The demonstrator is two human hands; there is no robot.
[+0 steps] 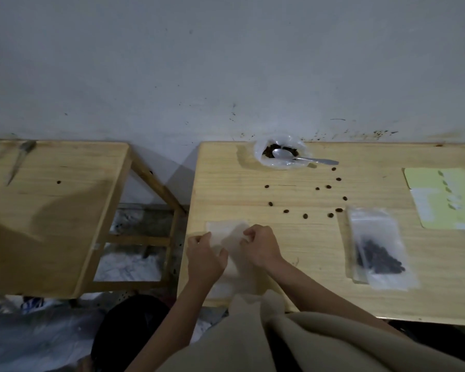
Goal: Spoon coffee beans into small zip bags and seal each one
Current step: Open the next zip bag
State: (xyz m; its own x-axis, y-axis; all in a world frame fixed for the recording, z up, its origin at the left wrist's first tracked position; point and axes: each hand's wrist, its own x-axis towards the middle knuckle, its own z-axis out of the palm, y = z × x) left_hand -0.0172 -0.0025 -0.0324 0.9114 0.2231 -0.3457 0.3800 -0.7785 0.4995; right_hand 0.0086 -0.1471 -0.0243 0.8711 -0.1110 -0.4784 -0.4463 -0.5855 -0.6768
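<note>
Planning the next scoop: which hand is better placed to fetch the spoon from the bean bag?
Right. The spoon lies in the bean bag with its handle pointing right, nearer the right hand. The left hand can keep holding the empty zip bag.

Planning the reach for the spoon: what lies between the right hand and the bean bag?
Head view: loose coffee beans scattered on bare table between right hand and bean bag.

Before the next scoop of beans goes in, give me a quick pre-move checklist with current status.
1. Empty zip bag held by left hand and right hand: ok.
2. Bag mouth opened: cannot tell.
3. Spoon within reach, resting in the bean container: ok.
4. Beans left in the container: ok.
5. Table free of spilled beans: not ok.
6. Filled bag set aside, seal closed: cannot tell.
</note>
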